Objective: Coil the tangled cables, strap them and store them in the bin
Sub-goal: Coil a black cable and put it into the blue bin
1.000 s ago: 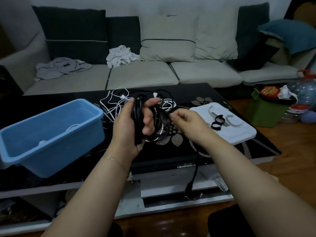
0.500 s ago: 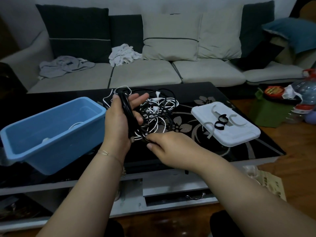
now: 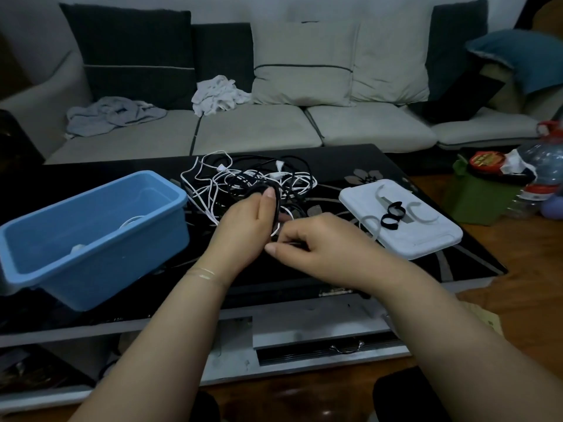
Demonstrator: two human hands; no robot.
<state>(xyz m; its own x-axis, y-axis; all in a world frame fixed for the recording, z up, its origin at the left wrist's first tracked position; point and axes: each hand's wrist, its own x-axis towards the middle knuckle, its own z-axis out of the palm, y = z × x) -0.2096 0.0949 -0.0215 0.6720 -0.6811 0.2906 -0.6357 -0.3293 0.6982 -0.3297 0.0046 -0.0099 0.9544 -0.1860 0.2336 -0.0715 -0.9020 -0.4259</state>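
My left hand grips a coiled black cable over the middle of the black glass table. Close beside it, my right hand pinches the loose end of that cable with curled fingers. Behind the hands lies a tangle of white and black cables. A blue plastic bin stands at the left with a white cable inside. At the right a white lid carries black and pale straps.
A grey sofa with cushions and crumpled cloths runs behind the table. At the far right stand a green container and plastic bottles on the wooden floor. A drawer with a metal handle sits under the table top.
The hanging cable end has been drawn up into the coil. My right hand moved from the right of the coil down and in, close to my left hand, which lowered slightly.
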